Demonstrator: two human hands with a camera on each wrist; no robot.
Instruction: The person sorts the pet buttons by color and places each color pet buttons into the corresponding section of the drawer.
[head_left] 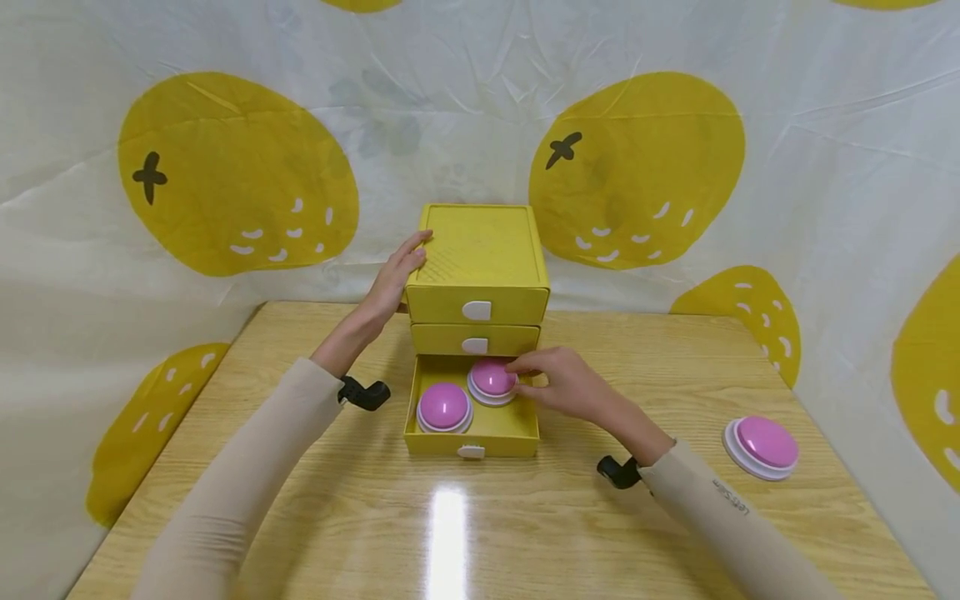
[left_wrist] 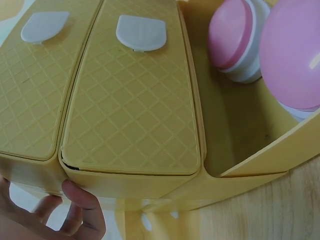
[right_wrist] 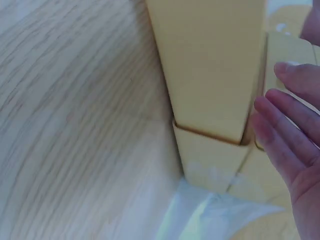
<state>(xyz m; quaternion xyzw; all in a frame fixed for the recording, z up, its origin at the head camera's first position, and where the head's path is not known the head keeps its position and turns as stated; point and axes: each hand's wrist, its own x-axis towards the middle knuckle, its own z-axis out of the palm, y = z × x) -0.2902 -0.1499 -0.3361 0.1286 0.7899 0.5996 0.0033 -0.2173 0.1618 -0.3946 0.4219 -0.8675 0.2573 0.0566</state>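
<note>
A small yellow drawer cabinet (head_left: 480,246) stands upright, its bottom drawer (head_left: 450,446) pulled out. Inside it, a pink push button (head_left: 444,407) with a white base sits at the front left. My right hand (head_left: 567,383) reaches over the drawer's right side and holds the edge of a second pink push button (head_left: 492,377) between thumb and fingers. In the right wrist view the drawer wall hides that button. My left hand (head_left: 392,275) rests against the cabinet's upper left side with its fingertips on the top edge; in the left wrist view its fingers (left_wrist: 82,197) touch that side.
A third pink push button (head_left: 765,446) lies on the wooden table (head_left: 337,508) to the right. Above the pulled-out drawer, the top drawer (head_left: 442,306) and middle drawer (head_left: 438,339) are closed. A white cloth (head_left: 450,50) printed with yellow fruit hangs behind the table.
</note>
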